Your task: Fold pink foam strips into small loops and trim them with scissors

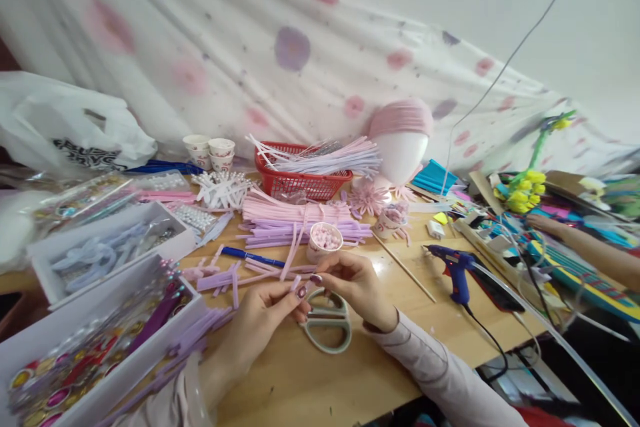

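Just above the table, the thumb and fingers of my left hand (265, 312) pinch a short pale pink pipe cleaner piece (295, 283). Close against it, my right hand (356, 285) is closed in a pinch with its fingertips at the same spot; what lies between them is too small to make out. Scissors (327, 349) with grey-green handles lie under my hands, their blades hidden. Behind the right hand stands a paper cup (326, 241) of small pink pieces. Bundles of pink pipe cleaners (295, 205) and lilac pipe cleaners (305, 230) lie beyond it.
A red basket (305, 183) of pipe cleaners stands behind, beside a white head form (403, 153). White boxes (173, 327) of beads and trims sit left. At right lie a blue glue gun (457, 270), a wooden stick (406, 265) and another person's arm (590, 247).
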The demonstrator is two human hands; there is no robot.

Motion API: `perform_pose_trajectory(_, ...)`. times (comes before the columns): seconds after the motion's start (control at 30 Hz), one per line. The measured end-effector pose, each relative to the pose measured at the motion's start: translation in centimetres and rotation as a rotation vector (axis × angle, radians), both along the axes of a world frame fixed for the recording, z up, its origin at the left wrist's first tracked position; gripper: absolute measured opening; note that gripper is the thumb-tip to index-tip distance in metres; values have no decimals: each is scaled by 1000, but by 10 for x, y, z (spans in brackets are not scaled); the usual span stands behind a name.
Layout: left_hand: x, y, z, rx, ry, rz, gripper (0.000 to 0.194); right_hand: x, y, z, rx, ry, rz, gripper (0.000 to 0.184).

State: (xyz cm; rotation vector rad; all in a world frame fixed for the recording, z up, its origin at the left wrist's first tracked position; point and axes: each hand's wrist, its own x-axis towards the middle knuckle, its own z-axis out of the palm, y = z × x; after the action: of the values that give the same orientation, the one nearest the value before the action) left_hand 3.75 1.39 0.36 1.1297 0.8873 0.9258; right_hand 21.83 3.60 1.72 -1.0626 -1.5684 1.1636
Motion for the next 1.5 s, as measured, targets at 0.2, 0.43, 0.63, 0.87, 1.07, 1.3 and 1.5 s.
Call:
perform_pose_trajectory(0.2, -5, -1, -1, 9, 33, -28, 29, 24, 27, 58, 317, -157, -212, 20)
perform_pose_trajectory(0.43, -5, 0, -6, -10, 33, -78, 30, 43, 65, 55, 218, -209, -86, 27)
perform_pose_trajectory(0.63, -4, 0, -8, -44, 45, -88, 33, 57, 73, 23, 121, -178, -51, 29)
perform_pose_trajectory(0.87, -5, 0, -11, -51, 42, -98, 31, 63, 74, 28, 117, -248, 0, 25)
perform_pose_trajectory(1.07, -5, 1, -11, -28, 68, -116, 31, 49, 66, 44, 312, -542, -53, 17)
perform_pose_trajectory(1.3, -5, 1, -11, 10, 83, -146, 30, 28, 54, 42, 432, -771, -23, 6)
perform_pose_trajectory(1.5, -3, 2, -10, 6, 62, -174, 30, 30, 53, 43, 315, -736, 47, 8)
